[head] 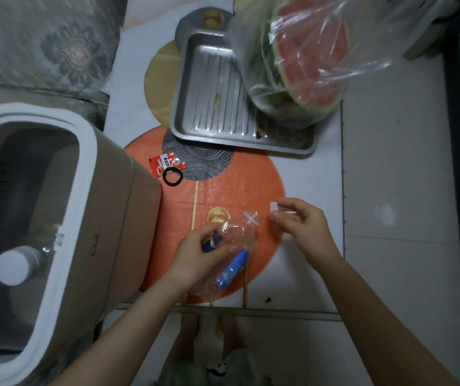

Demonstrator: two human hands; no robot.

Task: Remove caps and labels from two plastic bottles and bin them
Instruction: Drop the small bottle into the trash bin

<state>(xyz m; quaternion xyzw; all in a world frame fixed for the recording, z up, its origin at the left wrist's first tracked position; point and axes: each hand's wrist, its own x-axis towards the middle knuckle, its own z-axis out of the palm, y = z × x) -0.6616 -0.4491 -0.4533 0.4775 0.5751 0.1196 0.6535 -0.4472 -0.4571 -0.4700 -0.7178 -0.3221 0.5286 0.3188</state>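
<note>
Person uncapping a bottle above the orange mat

Left hand is gripping the clear bottle; right hand is pinching its white cap, just beyond the open neck.

Bin cut off at left edge; bottle middle hidden under left hand.

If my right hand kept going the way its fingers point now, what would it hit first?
The right hand, pinching a clear cap, points leftward at the neck of the bottle, so probably that first; depth is unclear.
</note>
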